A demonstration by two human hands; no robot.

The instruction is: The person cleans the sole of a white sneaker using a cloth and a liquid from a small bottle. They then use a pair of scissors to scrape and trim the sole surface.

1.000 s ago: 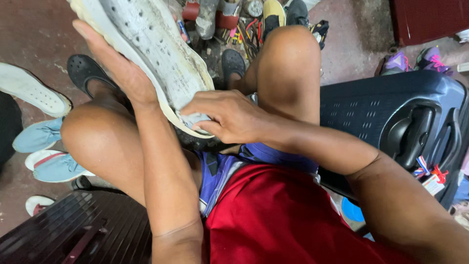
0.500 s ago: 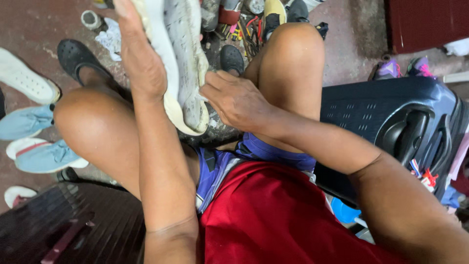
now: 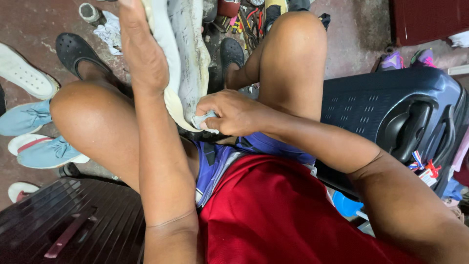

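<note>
The left hand (image 3: 144, 58) clamps its fingers along the edge of a pale, grimy shoe sole (image 3: 188, 58) held upright between the knees, a light, bendy thing best gripped mid-length, while the right hand (image 3: 232, 113) pinches a small rag (image 3: 202, 121) against its lower end.

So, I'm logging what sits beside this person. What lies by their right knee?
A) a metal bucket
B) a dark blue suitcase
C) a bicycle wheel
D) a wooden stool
B: a dark blue suitcase with a moulded handle lies on its side against the right knee.
</note>
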